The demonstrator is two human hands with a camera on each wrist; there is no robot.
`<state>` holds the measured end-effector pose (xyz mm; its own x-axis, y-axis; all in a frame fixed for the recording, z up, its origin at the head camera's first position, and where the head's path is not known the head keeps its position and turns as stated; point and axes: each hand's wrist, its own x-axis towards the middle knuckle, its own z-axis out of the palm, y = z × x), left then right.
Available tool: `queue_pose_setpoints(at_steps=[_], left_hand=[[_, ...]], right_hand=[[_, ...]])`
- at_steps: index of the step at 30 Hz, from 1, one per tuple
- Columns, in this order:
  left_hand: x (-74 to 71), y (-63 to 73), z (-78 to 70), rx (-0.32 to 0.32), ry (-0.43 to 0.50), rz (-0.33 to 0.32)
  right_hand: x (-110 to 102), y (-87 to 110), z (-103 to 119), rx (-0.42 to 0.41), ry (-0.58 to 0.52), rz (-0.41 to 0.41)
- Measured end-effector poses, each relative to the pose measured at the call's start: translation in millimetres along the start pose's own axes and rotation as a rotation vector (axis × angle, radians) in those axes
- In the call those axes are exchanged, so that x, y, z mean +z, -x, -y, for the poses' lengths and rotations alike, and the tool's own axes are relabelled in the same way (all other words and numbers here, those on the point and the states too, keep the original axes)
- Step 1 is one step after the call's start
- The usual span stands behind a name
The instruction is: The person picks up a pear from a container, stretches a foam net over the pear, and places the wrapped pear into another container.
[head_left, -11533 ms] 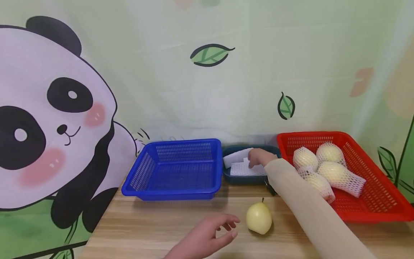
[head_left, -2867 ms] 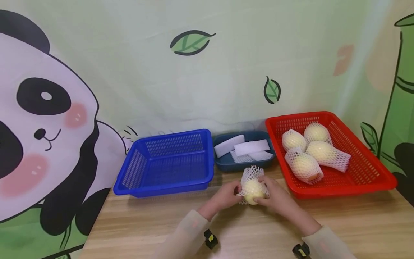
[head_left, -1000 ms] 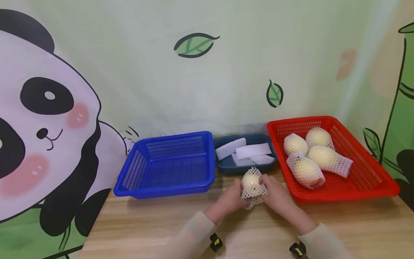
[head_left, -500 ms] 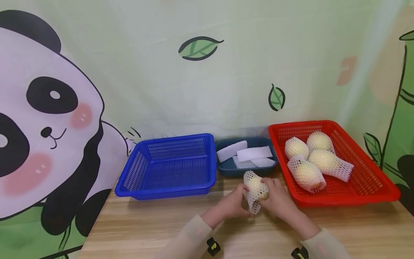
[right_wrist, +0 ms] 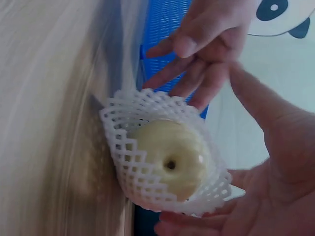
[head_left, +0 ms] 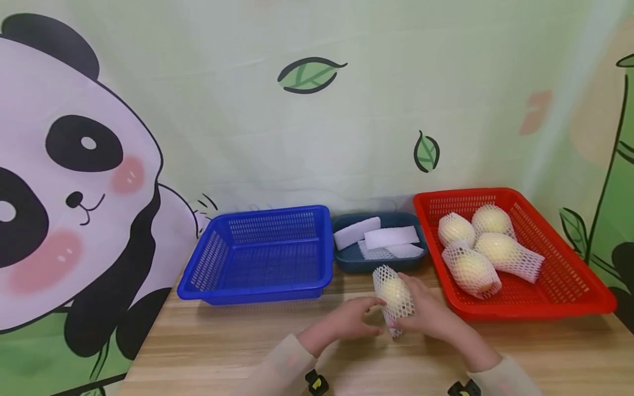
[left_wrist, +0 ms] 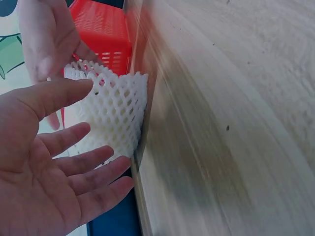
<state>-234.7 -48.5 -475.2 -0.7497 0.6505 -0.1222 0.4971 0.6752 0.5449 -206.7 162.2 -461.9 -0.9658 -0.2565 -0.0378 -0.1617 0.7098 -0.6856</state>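
Note:
A pale yellow pear (head_left: 396, 294) sits inside a white foam net sleeve (right_wrist: 130, 162) just above or on the table, in front of the dark teal tray. In the right wrist view, the bottom end of the pear shows through the sleeve's opening. My right hand (head_left: 428, 311) holds the sleeved pear from the right, its fingers partly hidden behind it. My left hand (head_left: 354, 319) is at its left side, fingers spread and relaxed; in the left wrist view the fingers (left_wrist: 101, 196) lie close to the net without gripping it. Whether they touch it I cannot tell.
At left stands a blue basket (head_left: 255, 289) with nothing visible in it. The teal tray (head_left: 378, 265) behind the pear holds several flat foam sleeves (head_left: 391, 237). A red basket (head_left: 559, 305) at right contains several sleeved pears (head_left: 473, 269). A printed cloth (head_left: 247, 137) hangs behind.
Earlier the pear lay bare on the table; it is now in a foam net. In the last second the pear was turned, and my left hand loosened from it while my right kept hold.

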Motion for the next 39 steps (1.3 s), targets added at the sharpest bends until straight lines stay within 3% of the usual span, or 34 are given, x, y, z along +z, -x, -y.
queue_pose_setpoints(at_steps=[6,11,18,28,33,39], left_hand=[[-8.3,9.9,-0.6,0.033,0.008,-0.003],[-18.5,23.8,0.1,0.074,0.043,-0.044],[-30.1,45.3,0.4,0.151,0.063,-0.133],[-43.8,53.8,-1.8,0.14,0.051,-0.204],[-48.0,53.0,-2.9,0.142,0.048,-0.229],[-51.0,52.5,-5.3,0.142,0.042,-0.245]], right_hand=[[5,-3.4,1,0.041,0.11,-0.06],[11,-8.5,0,0.108,0.161,-0.082],[24,-14.7,-5,0.141,0.176,-0.055],[27,-24.0,-3,0.19,0.181,-0.028],[20,-16.8,3,0.109,0.162,-0.092],[-11,-5.1,22,0.001,0.099,-0.162]])
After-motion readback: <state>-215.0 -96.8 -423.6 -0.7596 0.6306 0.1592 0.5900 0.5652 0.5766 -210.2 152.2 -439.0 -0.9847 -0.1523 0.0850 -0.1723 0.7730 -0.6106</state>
